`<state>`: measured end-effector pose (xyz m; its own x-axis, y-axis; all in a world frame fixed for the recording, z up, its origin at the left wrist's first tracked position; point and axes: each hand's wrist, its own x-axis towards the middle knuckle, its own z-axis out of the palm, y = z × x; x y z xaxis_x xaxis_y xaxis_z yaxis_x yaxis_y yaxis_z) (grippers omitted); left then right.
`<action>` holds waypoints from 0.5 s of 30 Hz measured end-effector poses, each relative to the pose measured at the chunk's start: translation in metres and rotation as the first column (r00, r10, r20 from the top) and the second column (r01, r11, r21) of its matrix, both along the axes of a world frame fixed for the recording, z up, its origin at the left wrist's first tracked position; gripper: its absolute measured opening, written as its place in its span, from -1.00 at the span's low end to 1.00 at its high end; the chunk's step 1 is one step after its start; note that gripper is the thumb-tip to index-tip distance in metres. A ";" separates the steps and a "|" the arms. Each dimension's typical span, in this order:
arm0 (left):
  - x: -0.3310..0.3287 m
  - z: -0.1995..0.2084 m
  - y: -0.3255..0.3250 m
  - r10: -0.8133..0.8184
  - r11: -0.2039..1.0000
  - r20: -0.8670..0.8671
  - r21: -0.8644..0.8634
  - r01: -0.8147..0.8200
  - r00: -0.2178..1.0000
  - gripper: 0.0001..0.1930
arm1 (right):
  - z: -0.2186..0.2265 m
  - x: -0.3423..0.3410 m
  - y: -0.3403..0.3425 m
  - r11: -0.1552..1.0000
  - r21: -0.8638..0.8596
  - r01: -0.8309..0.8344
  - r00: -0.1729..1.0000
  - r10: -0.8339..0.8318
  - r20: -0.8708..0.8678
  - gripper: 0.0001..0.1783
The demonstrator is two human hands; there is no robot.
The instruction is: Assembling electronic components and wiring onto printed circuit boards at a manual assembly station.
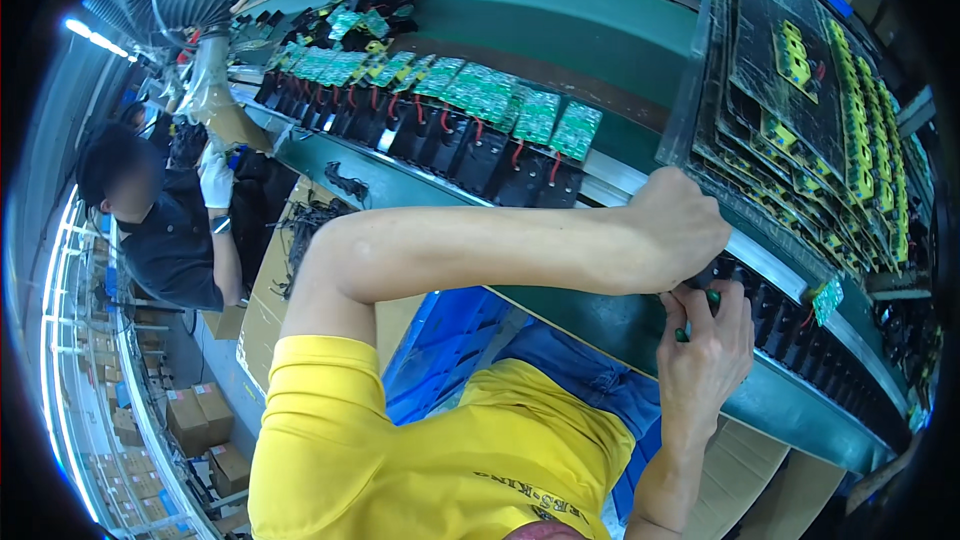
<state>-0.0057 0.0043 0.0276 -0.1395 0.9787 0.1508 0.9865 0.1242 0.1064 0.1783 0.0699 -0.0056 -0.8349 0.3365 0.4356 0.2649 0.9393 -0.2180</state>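
My left arm reaches across to the right, and my left hand (682,228) is curled closed, knuckles up, over the edge of the bench. Whatever it grips is hidden beneath it. Just below, my right hand (706,345) has its fingers bent round a small dark thing with green parts (682,335), mostly covered by the fingers. A black piece (716,268) shows between the two hands. Beside them a row of black housings (800,345) runs along the bench to the lower right. A green circuit board (827,300) with a red wire lies at that row.
Left of my hands, green circuit boards (575,130) with red wires rest on black housings (470,162). Stacked panels with yellow parts (790,140) stand at the right. A co-worker with a gloved hand (215,178) is at the left. A blue crate (440,345) and cardboard (740,470) are near my body.
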 end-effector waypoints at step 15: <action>0.005 0.004 -0.008 0.037 0.999 -0.004 -0.003 -0.037 0.999 -0.85 | -0.002 0.000 0.000 1.000 -0.023 0.017 1.000 -0.017 -0.009 -0.84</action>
